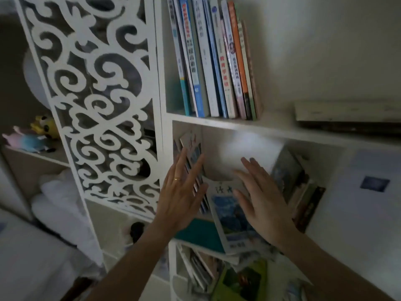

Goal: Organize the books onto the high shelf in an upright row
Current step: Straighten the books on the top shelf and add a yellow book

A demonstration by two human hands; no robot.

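An upright row of several books [213, 61] stands on the high shelf [249, 126]. In the compartment below, thin books [193, 155] lean against the left wall. My left hand [181, 194], fingers straight, presses flat against them. A blue-covered book [230, 216] lies tilted on a loose pile. My right hand [263, 196] is spread flat, fingers straight, over its right side. More books [299, 187] lean at the right of this compartment.
A white carved screen panel [97, 101] stands left of the shelves. Toys [36, 135] sit on a shelf at far left. A dark flat object [347, 118] lies on the high shelf at right. More books and a green one [240, 281] fill the lowest shelf.
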